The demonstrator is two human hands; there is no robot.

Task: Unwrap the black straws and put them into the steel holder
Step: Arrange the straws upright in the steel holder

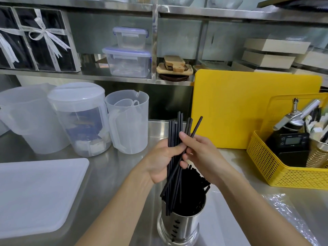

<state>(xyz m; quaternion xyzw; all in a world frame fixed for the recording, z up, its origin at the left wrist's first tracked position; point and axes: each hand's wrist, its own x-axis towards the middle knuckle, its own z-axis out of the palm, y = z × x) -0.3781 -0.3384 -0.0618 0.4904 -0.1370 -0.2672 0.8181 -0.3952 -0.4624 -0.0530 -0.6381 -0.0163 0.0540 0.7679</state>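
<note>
Steel counter: L hand & R hand grip thin black straws over holder.

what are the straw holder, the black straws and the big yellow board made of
The holder looks like polished steel: mirror-like reflections and a row of punched slots. The black straws are matte, thin and straight; plastic or coated paper, the picture cannot settle which. The yellow board is most likely plastic: flat even colour, dull sheen, rounded corners.
</note>
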